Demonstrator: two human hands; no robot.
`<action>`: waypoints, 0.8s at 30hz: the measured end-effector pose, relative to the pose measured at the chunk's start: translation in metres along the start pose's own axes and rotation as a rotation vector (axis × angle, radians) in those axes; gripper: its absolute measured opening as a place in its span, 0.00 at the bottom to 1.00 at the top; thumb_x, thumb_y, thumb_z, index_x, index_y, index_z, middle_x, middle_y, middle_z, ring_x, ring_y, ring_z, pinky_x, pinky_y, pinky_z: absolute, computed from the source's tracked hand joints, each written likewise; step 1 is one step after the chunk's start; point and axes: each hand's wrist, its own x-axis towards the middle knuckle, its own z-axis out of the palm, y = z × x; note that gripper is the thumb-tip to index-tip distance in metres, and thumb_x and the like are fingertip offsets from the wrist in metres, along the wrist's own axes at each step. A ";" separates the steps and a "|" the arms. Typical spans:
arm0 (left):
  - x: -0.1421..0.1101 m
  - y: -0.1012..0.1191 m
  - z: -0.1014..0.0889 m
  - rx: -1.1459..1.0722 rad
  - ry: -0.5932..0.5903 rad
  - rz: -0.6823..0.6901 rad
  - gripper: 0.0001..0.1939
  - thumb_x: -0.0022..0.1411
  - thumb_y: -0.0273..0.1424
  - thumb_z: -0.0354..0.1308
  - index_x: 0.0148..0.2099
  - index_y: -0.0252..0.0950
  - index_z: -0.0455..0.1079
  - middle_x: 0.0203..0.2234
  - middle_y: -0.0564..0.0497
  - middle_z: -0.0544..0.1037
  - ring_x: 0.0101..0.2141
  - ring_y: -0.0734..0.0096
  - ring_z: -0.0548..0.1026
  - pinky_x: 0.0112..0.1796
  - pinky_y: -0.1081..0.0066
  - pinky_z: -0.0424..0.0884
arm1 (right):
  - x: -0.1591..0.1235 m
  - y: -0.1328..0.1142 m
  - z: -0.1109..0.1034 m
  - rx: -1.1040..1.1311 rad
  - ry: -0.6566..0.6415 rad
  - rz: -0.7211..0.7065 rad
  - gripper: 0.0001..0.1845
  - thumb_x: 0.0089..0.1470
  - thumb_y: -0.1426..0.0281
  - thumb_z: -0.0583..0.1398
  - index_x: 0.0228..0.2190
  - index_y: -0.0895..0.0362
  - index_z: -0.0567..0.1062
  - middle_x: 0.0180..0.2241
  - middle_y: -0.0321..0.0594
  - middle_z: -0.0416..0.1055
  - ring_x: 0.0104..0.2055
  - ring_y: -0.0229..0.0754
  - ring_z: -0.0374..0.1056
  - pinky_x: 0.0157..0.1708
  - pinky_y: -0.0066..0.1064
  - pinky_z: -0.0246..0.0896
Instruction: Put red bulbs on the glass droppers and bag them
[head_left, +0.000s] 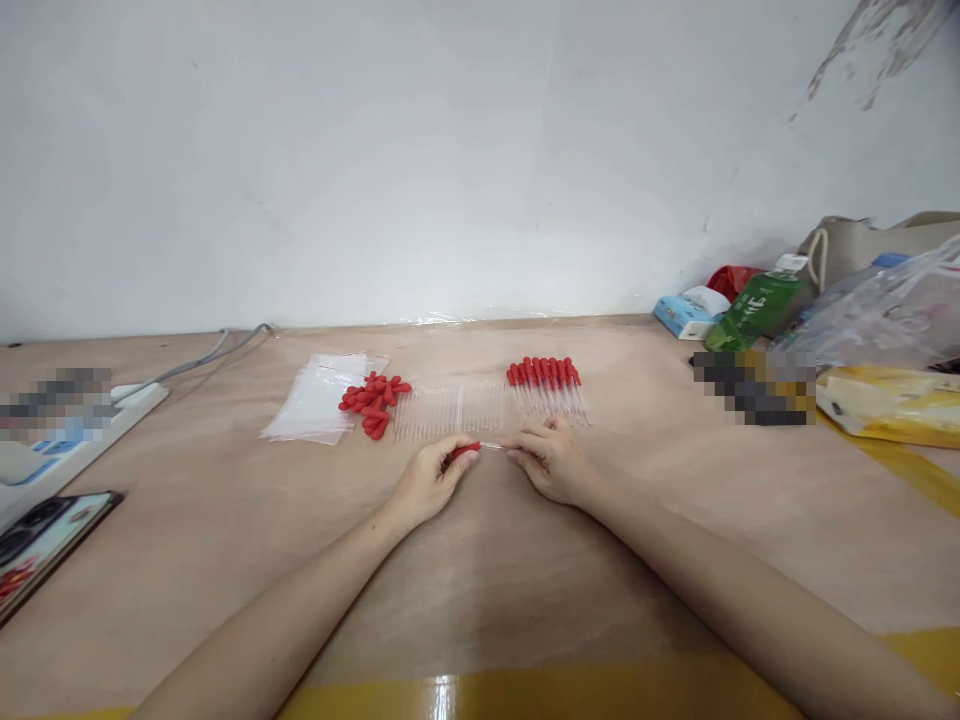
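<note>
My left hand [435, 478] is pinched around a red rubber bulb [465, 451]. My right hand [551, 462] pinches the far end of a thin clear tube [491, 446] that runs between the two hands. Just beyond them lies a row of bare clear tubes [450, 410]. To its right is a row of tubes with red bulbs fitted [546, 385]. A heap of loose red bulbs [373, 397] sits left of the bare tubes, beside a stack of small clear bags [315, 405].
The wooden table [480, 560] meets a white wall at the back. A white power strip [97, 425] and a phone [45, 545] lie at the left. At the right are a green pouch [754, 310], a tissue pack [686, 315], plastic bags [885, 320] and a yellow packet [892, 400].
</note>
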 end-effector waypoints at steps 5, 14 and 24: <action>0.000 0.002 -0.002 0.009 0.002 0.054 0.09 0.61 0.33 0.49 0.38 0.36 0.69 0.32 0.51 0.75 0.34 0.71 0.72 0.37 0.72 0.67 | 0.002 0.000 -0.002 0.011 -0.040 -0.029 0.13 0.57 0.69 0.49 0.37 0.51 0.73 0.30 0.36 0.71 0.30 0.35 0.62 0.37 0.31 0.44; -0.001 0.008 -0.003 0.098 -0.093 0.070 0.11 0.61 0.34 0.48 0.37 0.35 0.69 0.29 0.51 0.73 0.31 0.72 0.70 0.34 0.73 0.66 | 0.002 0.002 0.003 -0.090 0.037 -0.119 0.12 0.56 0.71 0.49 0.31 0.56 0.72 0.26 0.36 0.70 0.27 0.34 0.59 0.33 0.32 0.40; 0.000 0.009 -0.003 0.211 -0.152 0.147 0.11 0.61 0.32 0.48 0.37 0.34 0.70 0.26 0.50 0.71 0.28 0.73 0.67 0.30 0.74 0.64 | 0.003 0.000 0.008 -0.143 -0.031 -0.122 0.16 0.56 0.69 0.47 0.22 0.59 0.68 0.21 0.36 0.67 0.23 0.33 0.54 0.33 0.31 0.38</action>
